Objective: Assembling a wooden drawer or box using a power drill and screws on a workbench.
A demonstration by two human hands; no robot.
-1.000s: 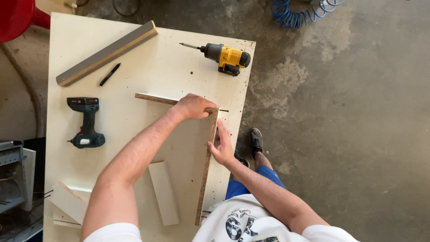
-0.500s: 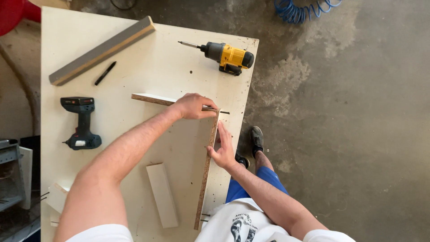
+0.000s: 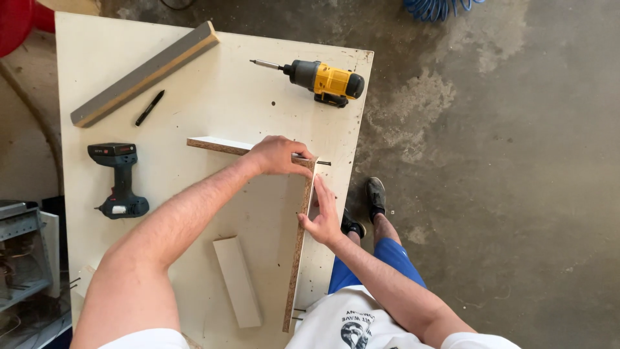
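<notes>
Two chipboard strips are held edge-up in an L on a white worktable (image 3: 194,84). The left hand (image 3: 279,155) is clamped over the corner where the short strip (image 3: 216,146) meets the long strip (image 3: 298,242), which is braced by the flat right hand (image 3: 325,216). No fastening is visible; a yellow drill (image 3: 323,79) lies unused at twelve o'clock.

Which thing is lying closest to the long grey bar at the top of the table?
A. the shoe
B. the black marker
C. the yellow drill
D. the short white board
B, because the black marker lies right beside the long grey bar, while the yellow drill is far off toward the table's other edge.
</notes>
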